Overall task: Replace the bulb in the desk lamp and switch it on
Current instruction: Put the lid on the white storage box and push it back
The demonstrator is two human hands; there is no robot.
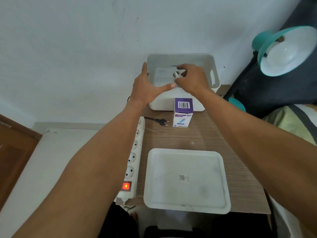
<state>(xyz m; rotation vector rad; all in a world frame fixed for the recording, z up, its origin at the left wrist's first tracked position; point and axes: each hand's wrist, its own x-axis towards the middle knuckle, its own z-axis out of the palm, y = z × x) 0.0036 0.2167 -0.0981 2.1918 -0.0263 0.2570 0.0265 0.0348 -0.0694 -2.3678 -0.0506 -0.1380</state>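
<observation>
Task looks early-to-mid. The lamp, teal shade, upper right of the frame, has a bulb seated in it, unlit. Can't tell whether that one is the old or the new bulb. The lamp's plug lies loose on the table, centre of the frame, not in the power strip along the table's left edge. The strip's switch glows red/orange, so the strip seems live. Judging from that: plugging in + switching on are not done yet, and the swap itself is prob. unfinished or only just done.

Right hand, upper centre, reaches into the white bin at the far end of the table and pinches a second bulb btw thumb and fingers, metal screw base pointing left/up. Can't tell if it's being put down or picked up. Left hand is spread open, fingers against the bin's left wall, thumb stretched along the near rim, steadying it, gripping nothing else.

Containers:
- Bin: apart from the held bulb, only a pale sheet or label shows on the floor; rest of the inside hidden by the hand.
- White tray, lower centre: nothing in it, just a small QR sticker.
- Purple-and-white bulb box stands touching the bin's near wall, barcode face up; contents not visible.
</observation>
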